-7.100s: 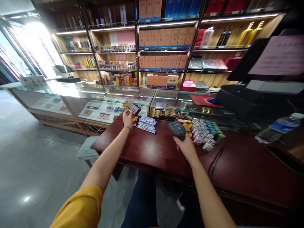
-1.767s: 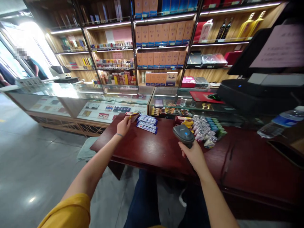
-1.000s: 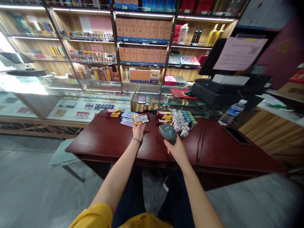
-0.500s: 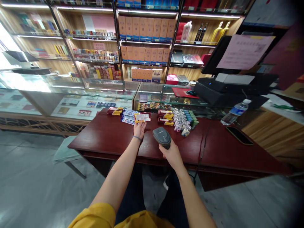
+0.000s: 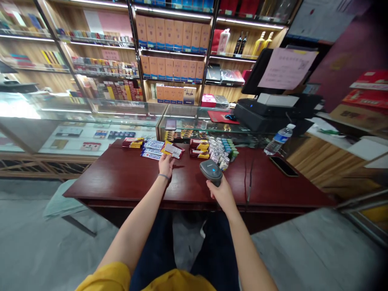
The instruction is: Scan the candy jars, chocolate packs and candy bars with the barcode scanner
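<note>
My left hand grips the near edge of a red and yellow snack packet, its white barcode label facing up. In my right hand is a grey handheld barcode scanner, held by its handle, with a small blue light lit on top. Blue and white packets lie in a stack just left of the held packet. Red and yellow packets are stacked to its right, and more such packets sit at the left. Rows of small wrapped rolls stand beyond the scanner.
The dark red table abuts a glass display counter. A water bottle and a phone are on the right side. A stool stands at the left. A monitor rises at the back right.
My view has shifted to the right. The packet in my left hand has turned, its right end now lower. The scanner has moved right, away from the packet, and its blue light now shows.
</note>
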Available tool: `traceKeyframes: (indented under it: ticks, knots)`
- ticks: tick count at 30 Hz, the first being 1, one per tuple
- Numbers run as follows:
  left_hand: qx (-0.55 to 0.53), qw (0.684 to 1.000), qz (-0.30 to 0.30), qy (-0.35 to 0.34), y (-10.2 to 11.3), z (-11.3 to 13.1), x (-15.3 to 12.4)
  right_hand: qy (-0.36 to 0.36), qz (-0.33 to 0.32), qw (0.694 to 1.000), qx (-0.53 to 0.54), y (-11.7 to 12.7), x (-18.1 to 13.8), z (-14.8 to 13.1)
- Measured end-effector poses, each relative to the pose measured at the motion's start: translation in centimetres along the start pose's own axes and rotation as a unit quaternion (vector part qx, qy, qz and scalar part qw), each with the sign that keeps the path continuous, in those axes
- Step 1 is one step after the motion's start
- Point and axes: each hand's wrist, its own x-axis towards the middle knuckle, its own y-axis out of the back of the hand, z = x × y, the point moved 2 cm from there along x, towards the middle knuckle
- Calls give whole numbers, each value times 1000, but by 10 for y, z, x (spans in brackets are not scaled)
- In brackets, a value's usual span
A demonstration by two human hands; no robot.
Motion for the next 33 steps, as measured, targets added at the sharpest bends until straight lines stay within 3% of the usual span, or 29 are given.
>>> traceKeyframes:
  ticks: [3, 6, 8, 11, 13, 16, 19, 24, 29, 33]
  knots:
    - [102, 990, -57, -78, -18, -3, 3, -12, 4, 1000, 23, 16, 4, 5]
    - [280, 936, -115, -180, -45, -4, 4, -12, 21, 999, 28, 31, 7, 7]
    - [426, 852, -158, -260, -65, -3, 2, -13, 31, 999, 29, 39, 8, 7]
    - [589, 678, -247, -363, -93, -6, -3, -19, 36, 998, 37, 49, 9, 8]
    - [647, 580, -299, -395, -106, -12, -7, -20, 32, 998, 48, 54, 9, 10]
    - [693, 494, -328, -410, -116, -26, -8, -22, 32, 998, 52, 61, 8, 14]
    - [718, 461, -327, -406, -119, -41, -8, -22, 42, 998, 47, 67, 6, 17]
    - [740, 446, -325, -383, -119, -56, -8, -21, 58, 996, 63, 69, 5, 19]
    - [754, 444, -316, -367, -117, -64, -4, -21, 67, 995, 68, 67, 5, 17]
    - [739, 469, -315, -369, -116, -69, 1, -22, 63, 995, 68, 66, 5, 16]
